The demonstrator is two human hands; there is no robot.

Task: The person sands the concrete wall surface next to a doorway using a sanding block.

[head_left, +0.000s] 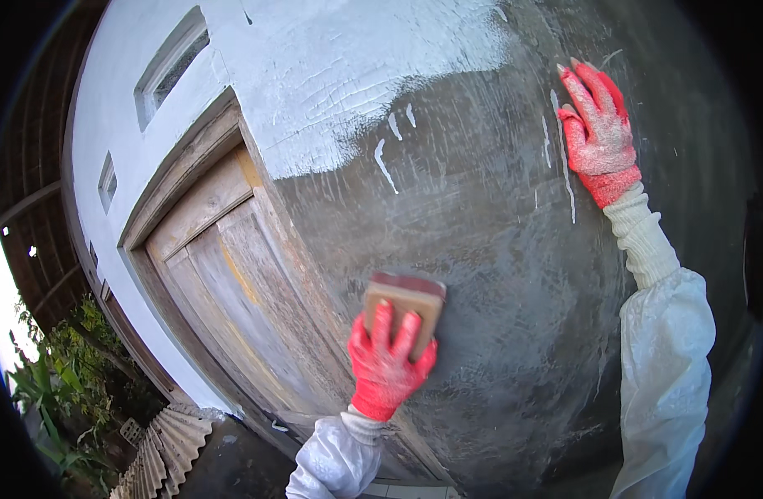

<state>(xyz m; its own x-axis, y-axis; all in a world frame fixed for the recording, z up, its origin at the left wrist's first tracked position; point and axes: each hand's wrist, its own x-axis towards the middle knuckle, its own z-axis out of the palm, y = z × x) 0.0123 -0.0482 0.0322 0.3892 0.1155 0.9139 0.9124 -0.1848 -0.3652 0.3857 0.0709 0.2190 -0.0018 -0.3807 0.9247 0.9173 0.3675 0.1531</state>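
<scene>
My left hand point(390, 362), in a red glove with bare fingertips, is wrapped round a brown sanding block point(408, 298). The block lies against the bare grey plaster wall point(489, 224), just right of the door frame, and its upper edge is slightly blurred. Higher up on the right, my right hand point(599, 133) rests on the same wall with its fingers stretched out and nothing in it. Its red glove is dusted with whitish powder. White sleeves cover both forearms. Several white drips run down the plaster beside the right hand.
White paint point(315, 75) covers the upper wall with a ragged lower edge. On the left stands a worn wooden door point(232, 266) in a protruding frame point(269, 208). A small vent opening point(172, 66) sits above it. Corrugated sheets point(161, 453) and green plants point(74, 374) are at lower left.
</scene>
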